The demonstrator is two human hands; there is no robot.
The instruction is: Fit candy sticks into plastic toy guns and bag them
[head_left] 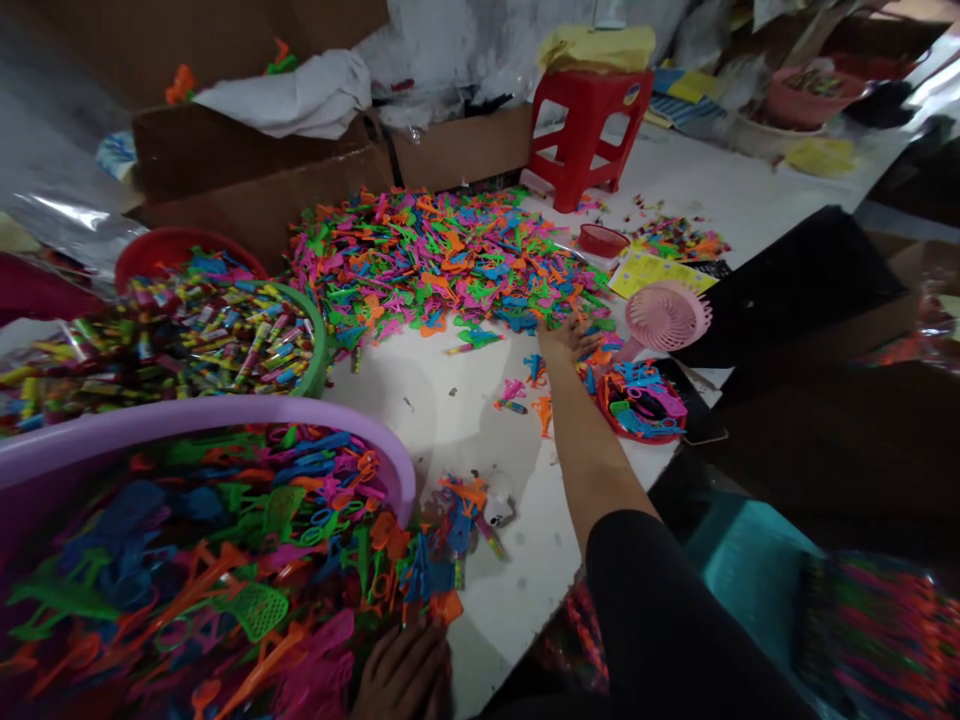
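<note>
R hand point(574, 340) is out at the near R edge of the pile point(442, 260) of bright plastic pcs, palm down, fingers looking spread over them; can't tell if any pc is gripped. L hand point(403, 668) is at the near edge, just R of the purple tub point(300, 410), fingers extended side by side; can't tell if anything's under them. Pile itself = orange, green, pink & blue pcs, spread across the far half of the white tabletop point(442, 400). Btwn the hands: a few loose pcs, incl. an orange pc point(543, 415) beside the R forearm point(589, 440), plus a small clump point(461, 515) of pcs & tubes nearer the tub. Purple tub, near L, is full of similar pcs, some out past its R rim. Behind it, a green tub point(319, 345) heaped w/ printed tubes point(251, 335), & a red tub point(150, 245) farther back. R of the R hand: pink fan point(667, 315), a red basket point(643, 438) of pcs just nearer, a yellow sheet point(660, 275) just beyond, small red sieve point(604, 240) farther off. Far side: red stool point(574, 125) w/ yellow stuff on top, cardboard box point(461, 145) L of it. Near R, below table lvl: teal bin point(750, 560), w/ bagged pcs point(892, 630) alongside.
</note>
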